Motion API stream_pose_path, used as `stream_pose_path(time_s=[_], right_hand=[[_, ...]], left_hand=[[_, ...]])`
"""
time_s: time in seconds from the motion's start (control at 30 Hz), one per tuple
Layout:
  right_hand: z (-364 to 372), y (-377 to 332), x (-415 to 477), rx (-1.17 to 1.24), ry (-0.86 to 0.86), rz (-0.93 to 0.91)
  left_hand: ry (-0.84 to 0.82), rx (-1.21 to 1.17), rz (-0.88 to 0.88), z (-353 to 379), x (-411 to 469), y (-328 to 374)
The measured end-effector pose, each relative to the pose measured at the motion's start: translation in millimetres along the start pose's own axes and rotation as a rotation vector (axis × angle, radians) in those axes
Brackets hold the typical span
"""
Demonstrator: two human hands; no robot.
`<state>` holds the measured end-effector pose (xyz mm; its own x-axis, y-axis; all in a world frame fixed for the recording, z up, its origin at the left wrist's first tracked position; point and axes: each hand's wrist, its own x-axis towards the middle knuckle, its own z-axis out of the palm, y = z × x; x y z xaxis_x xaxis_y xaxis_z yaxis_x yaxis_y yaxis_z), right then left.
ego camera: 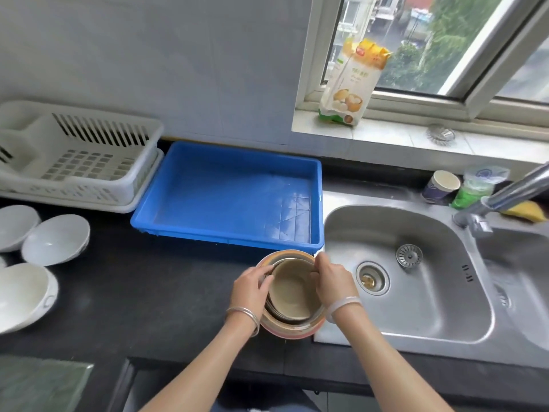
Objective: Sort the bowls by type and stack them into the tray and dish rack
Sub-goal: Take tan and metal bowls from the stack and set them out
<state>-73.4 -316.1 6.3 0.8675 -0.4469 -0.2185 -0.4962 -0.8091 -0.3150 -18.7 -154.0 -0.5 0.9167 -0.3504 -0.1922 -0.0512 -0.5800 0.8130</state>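
Observation:
A stack of tan bowls (292, 295) stands on the black counter beside the sink, just in front of the blue tray (225, 197). My left hand (251, 288) grips the stack's left rim, fingers curled over the edge. My right hand (331, 282) grips the right rim of the same stack. The blue tray holds nothing. A white dish rack (74, 162) sits at the back left, also with nothing in it. Three white bowls lie at the left: one tilted (56, 239), one behind it (15, 227), one near the front (25, 295).
The steel sink (410, 281) with its drain strainer (409, 255) lies right of the stack, the tap (505, 194) above it. A paper cup (441, 185), green bag and yellow sponge (524, 211) stand behind the sink. A flour bag (349, 84) stands on the windowsill.

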Motion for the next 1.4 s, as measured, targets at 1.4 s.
stream_pose_path(time_s=[1.4], right_hand=[[-64.1,-24.1,22.7,0.731,0.030,0.044]], left_hand=[[0.117,-0.318,-0.285,-72.5,18.9,-2.8]])
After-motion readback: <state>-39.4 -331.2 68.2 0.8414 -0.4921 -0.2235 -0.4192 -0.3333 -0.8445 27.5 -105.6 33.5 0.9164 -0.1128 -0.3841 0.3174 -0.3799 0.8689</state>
